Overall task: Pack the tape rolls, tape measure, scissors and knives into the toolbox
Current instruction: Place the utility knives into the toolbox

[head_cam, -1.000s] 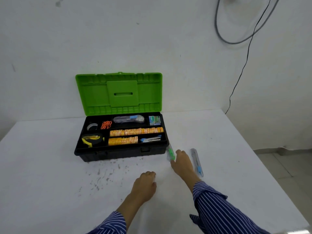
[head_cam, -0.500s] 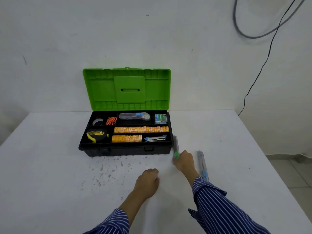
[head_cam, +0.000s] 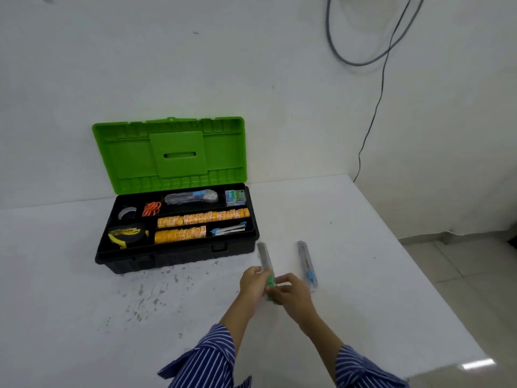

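Between toolbox (head_cam: 179, 256) and blue knife (head_cam: 307, 266), both hands' grip clamps the green knife (head_cam: 267, 264), left hand (head_cam: 253, 282), right hand (head_cam: 292, 291).

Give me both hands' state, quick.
Left hand: grips the green knife.
Right hand: pinches the same green knife at its near end.

1 head view, looking forward and down over white table (head_cam: 349, 247); open toolbox (head_cam: 179, 247) ahead-left, wall close behind.
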